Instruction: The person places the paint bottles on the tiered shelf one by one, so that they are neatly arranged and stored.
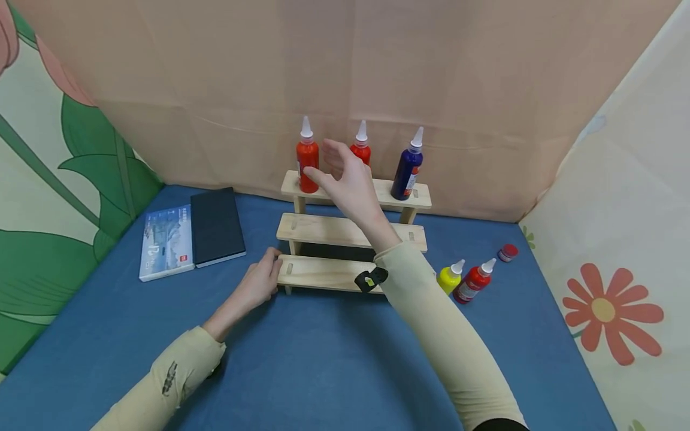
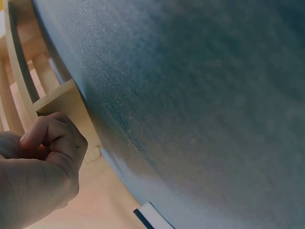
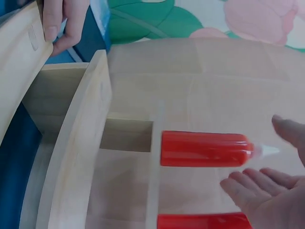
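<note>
Nearest the cam, R sleeve [image 1: 447,335] & L sleeve [image 1: 167,383], both pale green, come up from the bottom edge over blue cloth [image 1: 312,359]; a black clip [image 1: 371,279] sits at the R cuff. Both arms reach to a 3-tier wooden stand [image 1: 323,229], approx. mid-table.

L hand [image 1: 263,278] grips the L end of its lowest tier, fingers curled at the edge. R hand [image 1: 350,182] is up by the top tier, fingers & thumb spread wide w/ nothing in the gap; R wrist view shows it just beside the orange-red bottle [image 1: 308,164], apart from it.

That bottle stands upright at the L end of the top tier, white nozzle up. Mid red bottle [image 1: 362,152] is on the same tier, lower part hidden by R hand; dk blue bottle [image 1: 407,173] stands nr the R end.

R of stand, on the cloth: yellow bottle [image 1: 448,279], partly behind R sleeve, next to a labelled red bottle [image 1: 472,284], w/ small red-topped jar [image 1: 508,252] nearby. L side: blue-white book [image 1: 167,242] beside black notebook [image 1: 217,226]. Beige backdrop [image 1: 215,72] behind; R panel [image 1: 609,179] has an orange flower.
</note>
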Motion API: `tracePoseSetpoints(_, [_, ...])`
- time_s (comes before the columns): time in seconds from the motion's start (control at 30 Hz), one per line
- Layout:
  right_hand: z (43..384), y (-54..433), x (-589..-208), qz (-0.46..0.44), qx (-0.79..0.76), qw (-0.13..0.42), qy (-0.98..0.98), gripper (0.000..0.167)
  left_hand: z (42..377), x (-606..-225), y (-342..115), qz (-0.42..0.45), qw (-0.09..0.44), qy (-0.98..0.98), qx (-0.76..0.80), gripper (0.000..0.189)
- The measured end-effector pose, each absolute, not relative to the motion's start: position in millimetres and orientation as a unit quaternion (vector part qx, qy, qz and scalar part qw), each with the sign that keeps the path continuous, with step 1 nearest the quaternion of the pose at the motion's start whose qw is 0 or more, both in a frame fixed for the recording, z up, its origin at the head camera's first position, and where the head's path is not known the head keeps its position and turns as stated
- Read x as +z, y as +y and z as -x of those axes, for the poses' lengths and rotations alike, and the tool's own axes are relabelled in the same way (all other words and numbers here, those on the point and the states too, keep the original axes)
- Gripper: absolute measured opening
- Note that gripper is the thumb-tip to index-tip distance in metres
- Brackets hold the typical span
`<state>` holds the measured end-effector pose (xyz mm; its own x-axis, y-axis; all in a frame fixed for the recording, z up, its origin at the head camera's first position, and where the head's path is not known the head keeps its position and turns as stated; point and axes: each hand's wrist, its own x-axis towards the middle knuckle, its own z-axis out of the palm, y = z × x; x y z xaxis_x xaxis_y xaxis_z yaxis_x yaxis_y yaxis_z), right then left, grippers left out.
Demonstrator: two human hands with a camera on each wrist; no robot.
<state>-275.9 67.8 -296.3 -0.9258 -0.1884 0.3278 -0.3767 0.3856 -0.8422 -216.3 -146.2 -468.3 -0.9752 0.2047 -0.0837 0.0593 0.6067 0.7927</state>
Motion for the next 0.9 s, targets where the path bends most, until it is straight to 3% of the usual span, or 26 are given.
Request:
tracePoseSetpoints(0.3, [243.6, 110.3, -286.7, -0.198, 0.568, 0.127, -0.789, 0.060, 217.3, -468.1, -146.2, -0.078, 0.078, 0.897, 0.429, 0.030])
tracePoseSetpoints(0.9, [191.2, 225.0, -295.2, -0.107, 0.552, 0.201, -0.802, 0.051, 216.7, -467.4, -144.3, -0.075, 0.079, 0.900, 0.422, 0.031])
